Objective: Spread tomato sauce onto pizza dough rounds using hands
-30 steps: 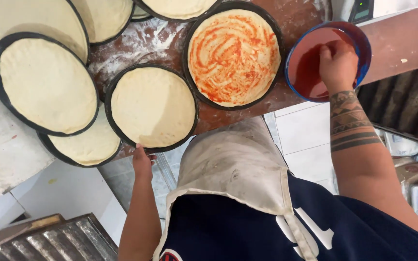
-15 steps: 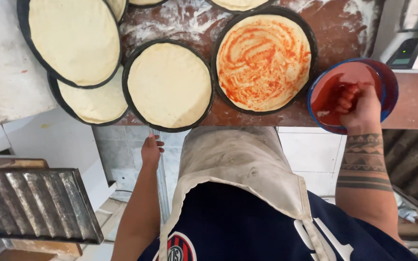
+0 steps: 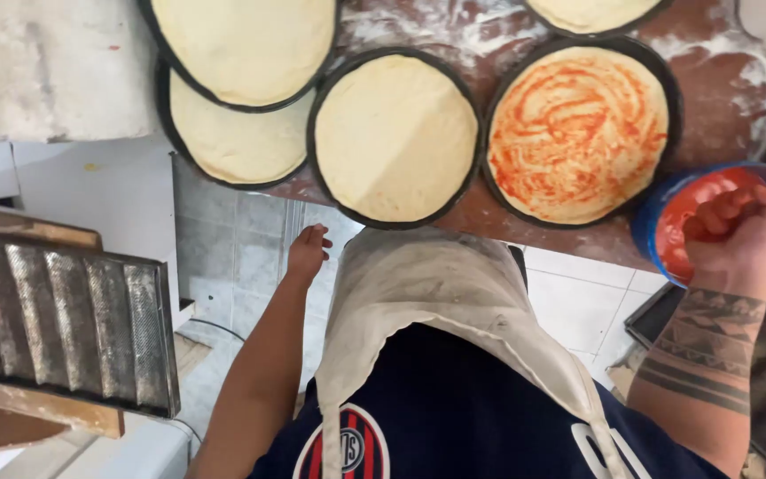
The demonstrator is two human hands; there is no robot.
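Observation:
My right hand [image 3: 739,232] is closed, reaching into a blue bowl of red sauce [image 3: 680,213] at the right edge of the floured wooden counter [image 3: 720,98]; what it grips is hidden. Left of the bowl lies a dark round pan with dough spread with red sauce [image 3: 578,133]. Beside that sits a pan of plain dough [image 3: 394,137]. My left hand [image 3: 308,253] hangs below the counter edge, fingers loosely apart, holding nothing. A pale apron [image 3: 436,302] over a dark shirt fills the bottom middle.
More pans of plain dough lie at the left [image 3: 232,137] and top left [image 3: 246,44], another at the top [image 3: 596,11]. A corrugated metal tray [image 3: 64,324] stands at lower left. A floury white slab [image 3: 55,71] is at the upper left. Tiled floor shows below.
The view has shifted, so the counter and pans sit further right and higher in the picture. My right hand stays in the sauce bowl. My left hand has dropped below the counter edge.

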